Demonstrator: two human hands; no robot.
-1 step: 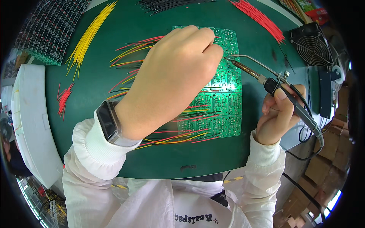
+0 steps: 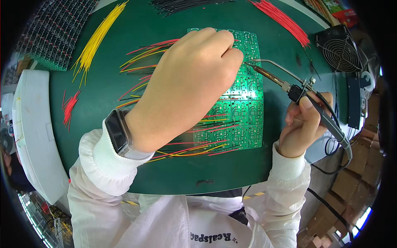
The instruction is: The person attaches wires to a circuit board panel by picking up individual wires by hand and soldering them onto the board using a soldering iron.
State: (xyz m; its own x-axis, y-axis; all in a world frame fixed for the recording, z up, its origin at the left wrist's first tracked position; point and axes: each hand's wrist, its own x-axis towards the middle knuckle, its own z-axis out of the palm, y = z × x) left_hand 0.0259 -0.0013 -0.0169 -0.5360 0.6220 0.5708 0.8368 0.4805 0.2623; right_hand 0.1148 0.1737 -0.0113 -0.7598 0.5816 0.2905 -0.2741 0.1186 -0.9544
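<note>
Hardly anything has shifted since the earlier frame. Yellow wires (image 2: 99, 39) lie farthest left. The left hand (image 2: 198, 68) curls over the circuit boards (image 2: 250, 93), which extend rightward beneath it; whether it pinches anything, I cannot tell. Beside its knuckles points the soldering iron (image 2: 295, 93), its handle grasped by the right hand (image 2: 305, 122).

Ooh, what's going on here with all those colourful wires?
A person's right hand is holding a soldering iron, with its tip close to a green circuit board sheet. The left hand is curled over the sheet; whatever it may be holding is hidden underneath. Red, yellow and black wires stick out around that hand. More wires lie in yellow, black and red bundles on the table.
</note>
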